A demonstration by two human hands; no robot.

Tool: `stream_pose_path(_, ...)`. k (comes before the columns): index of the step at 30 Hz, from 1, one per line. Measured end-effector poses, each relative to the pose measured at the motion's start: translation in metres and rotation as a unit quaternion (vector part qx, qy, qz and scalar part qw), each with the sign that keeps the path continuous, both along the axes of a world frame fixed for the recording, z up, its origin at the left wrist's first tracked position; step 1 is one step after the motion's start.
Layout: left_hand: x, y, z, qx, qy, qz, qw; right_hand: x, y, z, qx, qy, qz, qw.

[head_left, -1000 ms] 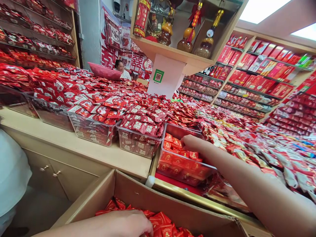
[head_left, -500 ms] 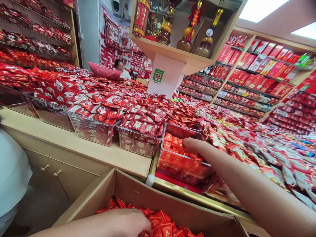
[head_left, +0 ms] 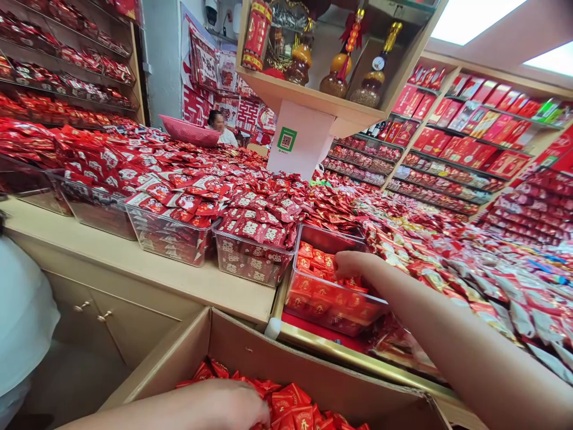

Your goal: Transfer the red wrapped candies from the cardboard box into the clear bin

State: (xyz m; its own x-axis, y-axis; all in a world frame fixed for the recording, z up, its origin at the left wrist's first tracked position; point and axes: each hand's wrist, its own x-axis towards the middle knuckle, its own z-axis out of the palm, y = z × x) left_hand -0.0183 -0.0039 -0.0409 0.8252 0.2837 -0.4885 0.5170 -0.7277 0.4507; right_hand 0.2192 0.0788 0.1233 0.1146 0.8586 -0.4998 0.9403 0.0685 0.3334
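My right hand (head_left: 356, 265) reaches into a clear plastic bin (head_left: 299, 301) on the counter, fingers curled down on the small red packets (head_left: 319, 260) inside it. What the fingers hold is hidden. My left hand (head_left: 230, 406) is down in a cardboard box (head_left: 242, 346) at the bottom, fingers bent into a pile of red sweets packets (head_left: 295, 406); its fingertips are hidden among them.
Clear bins (head_left: 172, 236) heaped with red packets line the wooden counter (head_left: 134, 263). Shelves of red boxes (head_left: 465, 143) stand at right. A gold rail (head_left: 358, 358) edges the display. A person in white (head_left: 18, 310) stands at left; another person (head_left: 219, 125) sits far back.
My right hand has shifted slightly within the clear bin, pressing lower among the packets. My left hand stays in the cardboard box, moving a little left.
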Motion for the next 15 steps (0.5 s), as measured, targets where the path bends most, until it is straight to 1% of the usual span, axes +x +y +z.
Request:
stream_pose_path(2, 0.000, 0.000, 0.002, 0.015, 0.036, -0.015, 0.999, 0.003, 0.002, -0.002, -0.003, 0.008, -0.010, 1.000)
stream_pose_path(6, 0.000, 0.001, 0.005, 0.020, 0.052, -0.017, 0.998, 0.013, 0.004, -0.007, -0.020, 0.024, -0.043, 0.999)
stream_pose_path(11, 0.000, 0.000, 0.009, 0.015, 0.059, -0.017, 0.998, 0.016, 0.004, -0.008, 0.012, 0.004, -0.018, 1.000)
stream_pose_path(15, 0.002, -0.001, 0.020, 0.007, 0.099, -0.019, 0.995, 0.018, 0.008, -0.010, 0.018, -0.011, -0.001, 1.000)
